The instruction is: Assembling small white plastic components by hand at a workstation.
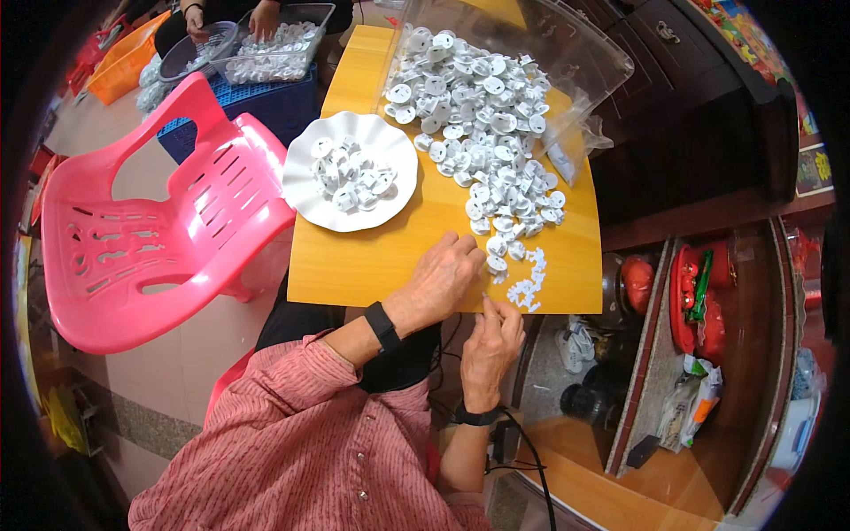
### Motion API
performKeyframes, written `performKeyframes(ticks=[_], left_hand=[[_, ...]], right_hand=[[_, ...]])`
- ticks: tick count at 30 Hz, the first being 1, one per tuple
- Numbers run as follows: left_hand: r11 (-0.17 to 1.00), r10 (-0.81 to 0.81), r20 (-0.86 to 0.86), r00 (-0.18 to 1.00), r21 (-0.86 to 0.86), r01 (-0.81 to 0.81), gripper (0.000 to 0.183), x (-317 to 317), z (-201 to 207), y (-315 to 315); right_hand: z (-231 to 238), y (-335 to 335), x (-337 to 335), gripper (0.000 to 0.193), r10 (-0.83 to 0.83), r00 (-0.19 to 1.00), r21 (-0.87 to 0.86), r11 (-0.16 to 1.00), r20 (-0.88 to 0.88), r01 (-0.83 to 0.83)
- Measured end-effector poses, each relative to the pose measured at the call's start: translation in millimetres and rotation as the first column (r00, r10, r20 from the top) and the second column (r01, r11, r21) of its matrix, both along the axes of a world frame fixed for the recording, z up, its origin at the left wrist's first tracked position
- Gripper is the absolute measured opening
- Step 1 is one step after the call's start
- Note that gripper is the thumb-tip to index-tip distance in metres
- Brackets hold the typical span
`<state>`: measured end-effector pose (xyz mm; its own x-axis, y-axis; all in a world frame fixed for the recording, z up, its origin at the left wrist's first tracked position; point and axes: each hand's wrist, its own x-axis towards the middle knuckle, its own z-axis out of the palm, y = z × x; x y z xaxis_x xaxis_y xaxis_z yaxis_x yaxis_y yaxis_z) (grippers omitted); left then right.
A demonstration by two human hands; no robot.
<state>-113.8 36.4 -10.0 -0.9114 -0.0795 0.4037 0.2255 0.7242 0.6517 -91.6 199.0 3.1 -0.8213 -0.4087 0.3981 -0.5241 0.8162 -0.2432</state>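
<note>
Both left hand [447, 273] and right hand [496, 341] curl at the near edge of the table [345, 273], grip impossible to tell, white parts [489, 119] heaped farther up it, apparently for easy reach.

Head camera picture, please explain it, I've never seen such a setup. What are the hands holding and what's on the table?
There's no robot here. A person wears a fisheye camera on their head, looking down, so straight edges bend. Their bare left hand and right hand are close together at the near edge of a yellow table; anything they hold is too small or hidden to tell. On it lie a pile of white plastic parts, small white pieces and a wavy-rimmed white plate of similar parts.
</note>
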Motion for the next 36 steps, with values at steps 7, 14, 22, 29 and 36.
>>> performKeyframes(ticks=[7,14,22,29,36], left_hand=[[0.994,0.041,-0.112,0.993,0.105,-0.029,0.026,9.9,-12.4,-6.1],[0.349,-0.317,0.055,0.947,0.935,0.062,0.031,36.6,1.1,-27.4],[-0.417,-0.439,-0.167,0.883,0.908,-0.036,0.034,58.2,-0.5,-43.3],[-0.434,-0.417,-0.200,0.887,0.901,-0.001,0.030,65.7,-7.4,-39.4],[-0.443,-0.428,-0.245,0.870,0.896,0.035,0.030,69.2,-11.4,-41.9]], right_hand=[[-4.7,1.5,-2.1,0.014,0.033,0.994,-0.044,0.998,-0.102,-0.037],[-6.6,-8.4,0.9,0.011,-0.032,0.993,-0.049,0.998,-0.109,0.027],[27.7,-38.4,20.3,0.010,0.080,0.981,-0.502,0.865,0.179,0.021],[46.5,-61.8,24.7,0.010,0.152,0.983,-0.475,0.876,0.102,-0.086],[43.2,-65.9,24.5,0.011,0.166,0.985,-0.431,0.893,0.052,-0.128]])
